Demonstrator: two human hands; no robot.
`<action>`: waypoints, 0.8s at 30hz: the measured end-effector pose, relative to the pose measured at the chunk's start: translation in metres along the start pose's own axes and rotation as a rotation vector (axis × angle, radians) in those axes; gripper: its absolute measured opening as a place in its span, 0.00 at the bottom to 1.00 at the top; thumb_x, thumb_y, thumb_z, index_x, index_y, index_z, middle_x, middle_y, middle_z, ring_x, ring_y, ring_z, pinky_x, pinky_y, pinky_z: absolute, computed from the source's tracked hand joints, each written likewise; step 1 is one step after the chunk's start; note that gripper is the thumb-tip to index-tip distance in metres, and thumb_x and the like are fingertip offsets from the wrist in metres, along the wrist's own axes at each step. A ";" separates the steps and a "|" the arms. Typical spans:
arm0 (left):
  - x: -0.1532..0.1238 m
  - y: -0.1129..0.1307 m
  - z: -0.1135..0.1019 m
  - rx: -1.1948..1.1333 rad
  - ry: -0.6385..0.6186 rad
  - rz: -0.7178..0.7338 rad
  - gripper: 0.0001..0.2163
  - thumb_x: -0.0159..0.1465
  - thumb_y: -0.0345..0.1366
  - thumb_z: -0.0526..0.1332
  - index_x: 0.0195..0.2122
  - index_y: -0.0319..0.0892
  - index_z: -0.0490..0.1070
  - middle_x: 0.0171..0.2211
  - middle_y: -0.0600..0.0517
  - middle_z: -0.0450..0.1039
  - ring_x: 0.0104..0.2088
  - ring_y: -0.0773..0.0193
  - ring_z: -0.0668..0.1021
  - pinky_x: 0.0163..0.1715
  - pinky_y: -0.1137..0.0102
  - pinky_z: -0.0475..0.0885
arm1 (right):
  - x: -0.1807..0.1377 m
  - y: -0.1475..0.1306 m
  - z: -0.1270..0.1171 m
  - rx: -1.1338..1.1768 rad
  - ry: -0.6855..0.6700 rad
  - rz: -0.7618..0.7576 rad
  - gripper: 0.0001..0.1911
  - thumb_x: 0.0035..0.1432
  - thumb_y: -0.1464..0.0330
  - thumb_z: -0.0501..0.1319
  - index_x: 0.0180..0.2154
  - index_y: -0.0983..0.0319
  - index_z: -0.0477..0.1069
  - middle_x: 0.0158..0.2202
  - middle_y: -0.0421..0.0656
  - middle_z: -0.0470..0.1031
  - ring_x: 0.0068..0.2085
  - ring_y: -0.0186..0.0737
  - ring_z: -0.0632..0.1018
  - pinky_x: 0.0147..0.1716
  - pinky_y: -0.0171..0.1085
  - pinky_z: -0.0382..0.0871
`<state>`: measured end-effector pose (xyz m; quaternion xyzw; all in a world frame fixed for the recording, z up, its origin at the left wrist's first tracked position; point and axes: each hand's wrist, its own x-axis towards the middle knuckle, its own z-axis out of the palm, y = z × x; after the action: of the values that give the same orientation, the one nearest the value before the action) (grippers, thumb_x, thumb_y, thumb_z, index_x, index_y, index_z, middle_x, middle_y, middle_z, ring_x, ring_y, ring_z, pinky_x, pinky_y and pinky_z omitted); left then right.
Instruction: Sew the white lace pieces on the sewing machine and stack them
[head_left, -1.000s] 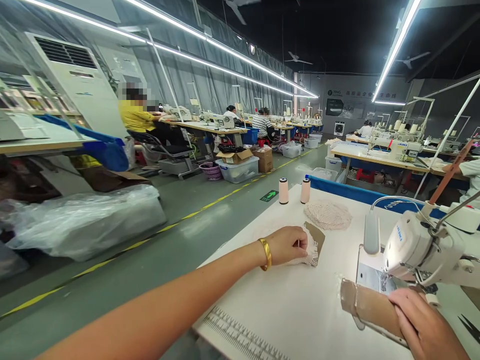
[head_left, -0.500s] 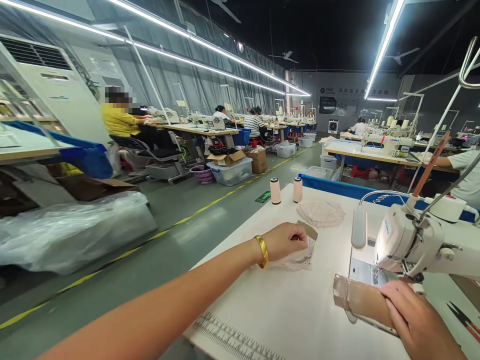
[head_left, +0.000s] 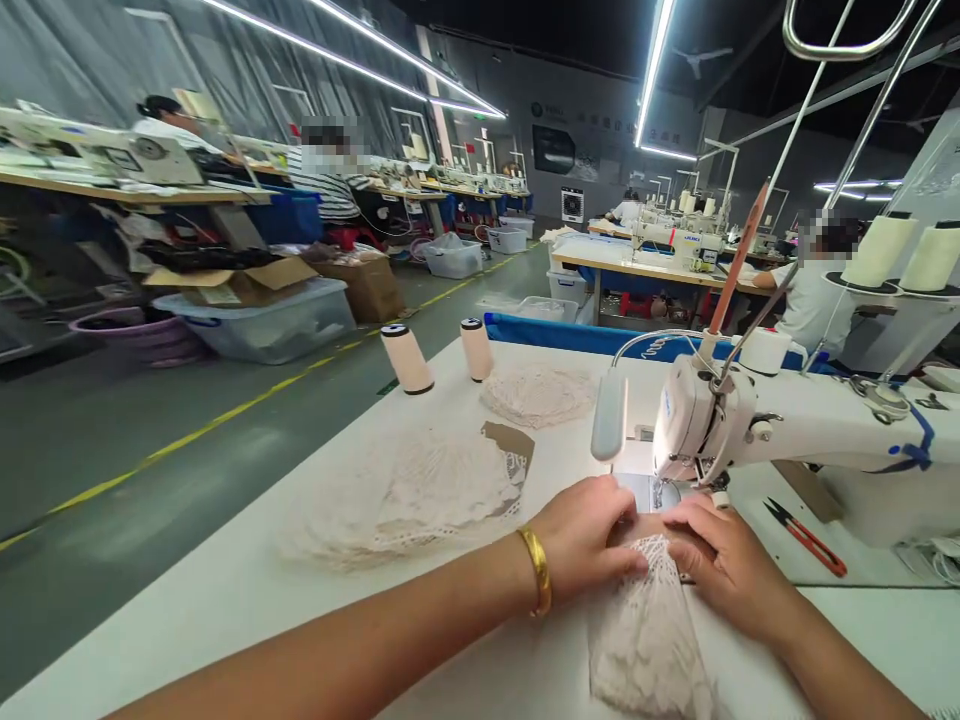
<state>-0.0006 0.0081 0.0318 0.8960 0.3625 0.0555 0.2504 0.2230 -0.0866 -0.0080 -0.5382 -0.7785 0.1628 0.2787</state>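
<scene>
A piece of cream lace point(head_left: 646, 630) lies on the white table point(head_left: 225, 590) in front of a white sewing machine point(head_left: 780, 425). My left hand point(head_left: 581, 535), with a gold bangle on the wrist, pinches the lace's top edge, fingers curled. My right hand point(head_left: 716, 560) presses down on the same edge, just below the needle area. A stack of lace pieces point(head_left: 409, 495) on brown card lies to the left. A second lace pile point(head_left: 538, 395) sits farther back.
Two thread spools point(head_left: 407, 359) stand at the table's far edge. Red-handled snips point(head_left: 806, 525) lie right of the machine. Two large thread cones point(head_left: 879, 250) stand on a rack. Other people sit at sewing tables across an aisle with boxes and bins point(head_left: 259, 320).
My left hand left the lace stack and came to the machine with a lace piece. My right hand no longer holds the brown card. The view swung right.
</scene>
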 end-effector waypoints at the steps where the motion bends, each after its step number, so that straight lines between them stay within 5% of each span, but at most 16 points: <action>1: 0.003 0.001 0.006 0.010 -0.012 0.015 0.14 0.58 0.45 0.73 0.35 0.43 0.71 0.39 0.49 0.74 0.42 0.53 0.76 0.40 0.65 0.68 | -0.001 -0.002 0.000 -0.004 -0.019 0.011 0.16 0.74 0.55 0.59 0.55 0.55 0.73 0.50 0.45 0.81 0.52 0.50 0.78 0.52 0.47 0.74; 4: 0.005 0.005 0.016 -0.030 -0.008 0.046 0.09 0.59 0.34 0.68 0.30 0.43 0.67 0.38 0.50 0.72 0.41 0.56 0.75 0.39 0.66 0.67 | -0.004 -0.005 -0.002 -0.046 -0.082 0.010 0.24 0.67 0.65 0.64 0.63 0.54 0.68 0.58 0.47 0.77 0.60 0.52 0.75 0.61 0.51 0.70; 8: 0.002 0.003 0.016 -0.087 0.036 0.058 0.08 0.56 0.27 0.60 0.26 0.44 0.61 0.30 0.53 0.69 0.34 0.60 0.72 0.34 0.68 0.64 | -0.008 0.003 -0.014 -0.092 -0.060 0.072 0.29 0.64 0.78 0.55 0.63 0.54 0.69 0.58 0.47 0.76 0.61 0.50 0.75 0.62 0.52 0.71; 12: 0.000 0.000 0.015 -0.233 0.035 0.003 0.06 0.56 0.31 0.59 0.33 0.46 0.63 0.28 0.57 0.70 0.28 0.62 0.71 0.29 0.69 0.63 | -0.008 0.004 -0.018 -0.004 -0.042 0.138 0.19 0.72 0.69 0.57 0.62 0.54 0.71 0.58 0.47 0.76 0.60 0.50 0.76 0.59 0.48 0.74; 16: 0.002 0.000 0.019 -0.349 0.044 -0.039 0.12 0.58 0.39 0.63 0.43 0.47 0.68 0.32 0.56 0.75 0.30 0.61 0.74 0.31 0.68 0.66 | -0.005 -0.006 -0.001 0.014 -0.033 0.122 0.22 0.70 0.62 0.64 0.64 0.54 0.69 0.56 0.48 0.79 0.57 0.54 0.77 0.54 0.50 0.75; 20: 0.003 0.000 0.026 -0.340 0.076 0.005 0.06 0.62 0.41 0.61 0.33 0.45 0.72 0.27 0.55 0.73 0.30 0.61 0.73 0.32 0.67 0.65 | -0.004 -0.011 0.008 0.073 -0.002 0.146 0.13 0.72 0.68 0.57 0.55 0.54 0.73 0.49 0.44 0.82 0.49 0.49 0.79 0.49 0.46 0.73; 24: 0.001 0.001 0.032 -0.382 0.124 0.078 0.11 0.64 0.40 0.59 0.26 0.44 0.70 0.26 0.55 0.72 0.29 0.62 0.72 0.32 0.68 0.65 | -0.005 -0.016 0.005 0.144 0.071 0.172 0.08 0.72 0.65 0.59 0.49 0.55 0.73 0.47 0.42 0.80 0.48 0.46 0.78 0.48 0.43 0.71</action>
<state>0.0097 -0.0052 0.0049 0.8403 0.3251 0.1880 0.3908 0.2094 -0.0968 -0.0048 -0.5869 -0.7055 0.2222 0.3292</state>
